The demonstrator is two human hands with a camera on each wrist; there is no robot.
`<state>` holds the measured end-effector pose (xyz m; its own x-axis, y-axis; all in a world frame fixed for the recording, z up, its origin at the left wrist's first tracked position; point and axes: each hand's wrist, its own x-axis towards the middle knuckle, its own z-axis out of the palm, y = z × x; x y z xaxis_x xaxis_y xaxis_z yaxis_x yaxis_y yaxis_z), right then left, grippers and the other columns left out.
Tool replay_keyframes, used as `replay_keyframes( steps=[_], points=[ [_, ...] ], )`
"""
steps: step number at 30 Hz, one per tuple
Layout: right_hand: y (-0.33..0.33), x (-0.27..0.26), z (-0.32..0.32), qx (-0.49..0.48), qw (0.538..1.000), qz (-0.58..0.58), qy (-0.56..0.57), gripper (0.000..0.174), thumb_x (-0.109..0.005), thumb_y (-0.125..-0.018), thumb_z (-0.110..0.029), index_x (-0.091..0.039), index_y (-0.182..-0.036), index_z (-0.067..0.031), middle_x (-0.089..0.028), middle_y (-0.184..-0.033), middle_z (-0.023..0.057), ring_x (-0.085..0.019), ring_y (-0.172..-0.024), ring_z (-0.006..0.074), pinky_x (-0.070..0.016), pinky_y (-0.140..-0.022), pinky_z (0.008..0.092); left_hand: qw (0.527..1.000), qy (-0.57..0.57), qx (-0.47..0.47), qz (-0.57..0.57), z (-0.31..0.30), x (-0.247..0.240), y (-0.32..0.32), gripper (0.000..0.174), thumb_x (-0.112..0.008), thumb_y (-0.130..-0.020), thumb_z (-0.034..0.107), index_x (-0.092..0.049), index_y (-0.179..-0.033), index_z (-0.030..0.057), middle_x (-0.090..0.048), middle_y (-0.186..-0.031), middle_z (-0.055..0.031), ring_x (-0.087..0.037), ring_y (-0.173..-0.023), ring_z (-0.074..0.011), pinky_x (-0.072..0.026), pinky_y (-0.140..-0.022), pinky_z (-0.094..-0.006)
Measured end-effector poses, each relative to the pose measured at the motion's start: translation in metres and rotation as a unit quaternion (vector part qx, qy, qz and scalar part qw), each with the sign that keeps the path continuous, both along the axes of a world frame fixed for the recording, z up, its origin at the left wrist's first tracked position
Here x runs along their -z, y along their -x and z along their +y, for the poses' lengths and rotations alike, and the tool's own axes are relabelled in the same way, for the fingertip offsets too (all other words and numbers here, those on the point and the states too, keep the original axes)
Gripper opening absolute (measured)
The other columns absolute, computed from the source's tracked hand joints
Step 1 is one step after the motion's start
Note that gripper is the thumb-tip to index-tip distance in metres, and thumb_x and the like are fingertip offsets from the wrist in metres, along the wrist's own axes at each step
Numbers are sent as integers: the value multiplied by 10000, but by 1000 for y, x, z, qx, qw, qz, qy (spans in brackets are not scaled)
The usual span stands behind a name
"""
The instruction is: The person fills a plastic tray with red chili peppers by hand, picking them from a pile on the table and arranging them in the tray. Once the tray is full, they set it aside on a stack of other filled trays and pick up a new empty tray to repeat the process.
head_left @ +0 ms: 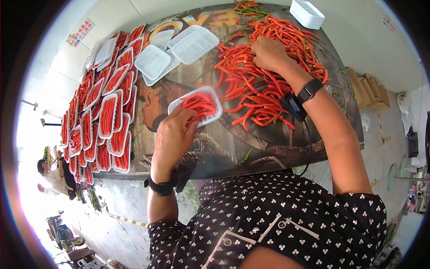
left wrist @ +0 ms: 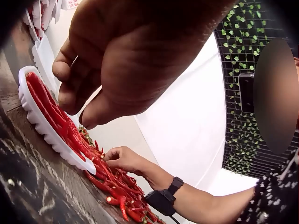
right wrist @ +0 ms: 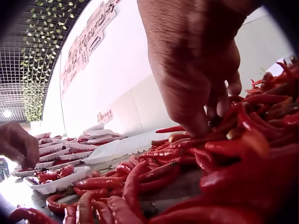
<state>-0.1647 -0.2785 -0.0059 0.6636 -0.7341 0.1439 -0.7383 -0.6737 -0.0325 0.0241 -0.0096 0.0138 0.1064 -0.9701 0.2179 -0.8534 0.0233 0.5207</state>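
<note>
A white tray (head_left: 218, 112) holding red chilies (head_left: 199, 104) stands in front of my left hand (head_left: 172, 134). In the left wrist view, the left hand (left wrist: 126, 70) hovers with bent, relaxed fingers beside the filled tray (left wrist: 44, 128), thumb apart from the fingers, nothing visible between them. My right hand (head_left: 271, 54) reaches down into the large heap of loose red chilies (head_left: 251, 83). Seen from the right wrist, the right hand (right wrist: 196, 70) has its fingers bent down, tips touching chilies (right wrist: 163, 154); whether they pinch one is hidden.
Filled chili trays (head_left: 107, 114) are stacked and overlapped along the table's left side. Empty white trays (head_left: 195, 45) lie at the back middle, with another stack (head_left: 307, 14) at the back right. A cable (head_left: 310, 148) hangs from the right wrist device over the table's near edge.
</note>
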Motion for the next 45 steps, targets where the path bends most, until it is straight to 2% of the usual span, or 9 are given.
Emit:
replay_keyframes(
  steps=[7, 10, 14, 18, 28, 31, 37, 41, 45],
  points=[
    [13, -2, -29, -36, 989, -123, -75, 117, -602, -708, -149, -688, -699, -70, -651, -719, 154, -645, -705, 353, -512, -652, 482, 1000, 1, 3, -4, 3, -1, -4, 164, -670, -794, 26, -645, -951, -15, -653, -908, -183, -641, -816, -350, -496, -713, -393],
    [15, -4, -19, -27, 996, -33, -73, 82, -657, -780, -120, -701, -765, -52, -627, -732, 99, -648, -754, 290, -499, -656, 416, 1000, -5, 4, -11, 1, -1, -3, 160, -668, -796, 25, -647, -951, -11, -653, -904, -182, -640, -813, -352, -496, -713, -391],
    [10, 15, -17, -60, 995, -58, 56, 128, -626, -693, -93, -704, -775, -33, -665, -750, 160, -666, -748, 356, -528, -653, 463, 1000, -7, 5, -4, -1, -1, 3, 156, -664, -799, 23, -644, -950, -7, -654, -904, -181, -640, -816, -352, -496, -717, -390],
    [8, -9, -15, 8, 995, -8, -97, 158, -626, -685, -62, -709, -813, -18, -672, -816, 185, -670, -796, 363, -534, -660, 454, 1000, 12, 20, 3, -1, 0, 2, 142, -663, -799, 49, -644, -935, 15, -643, -897, -170, -635, -802, -355, -494, -702, -404],
    [3, 3, -16, -57, 998, 0, 29, 125, -632, -645, -20, -704, -748, -32, -679, -812, 178, -666, -762, 369, -525, -627, 471, 999, -22, 19, 30, 1, -6, 8, 143, -659, -806, 32, -636, -942, -7, -650, -901, -178, -640, -809, -341, -494, -720, -379],
    [6, -7, -24, -2, 996, 84, -35, 91, -679, -731, -85, -699, -812, -49, -574, -674, 82, -620, -714, 292, -491, -654, 414, 999, -13, 23, 24, 1, -6, 5, 156, -661, -804, 28, -640, -955, -7, -649, -896, -180, -640, -806, -339, -495, -717, -374],
    [30, -39, -14, -111, 953, -164, -231, 180, -645, -866, -129, -675, -976, 10, -701, -836, 76, -657, -758, 130, -514, -691, 317, 1000, 15, 26, -2, -6, -7, 3, 175, -664, -802, 22, -644, -973, -7, -647, -906, -175, -637, -799, -335, -494, -711, -373],
    [20, -52, 24, -226, 933, -137, -242, 177, -632, -868, -129, -684, -955, 15, -706, -852, 89, -660, -765, 134, -519, -710, 295, 996, 73, 36, 29, -19, -14, 14, 173, -659, -799, 63, -637, -965, 19, -629, -909, -174, -626, -797, -365, -492, -687, -411],
    [4, -61, 76, -189, 913, -102, -348, 174, -636, -859, -122, -689, -950, 16, -711, -844, 92, -663, -775, 134, -516, -730, 288, 993, 102, 30, 57, -27, -16, 30, 195, -651, -812, 66, -638, -999, 13, -638, -891, -182, -630, -788, -370, -495, -691, -409]
  ],
)
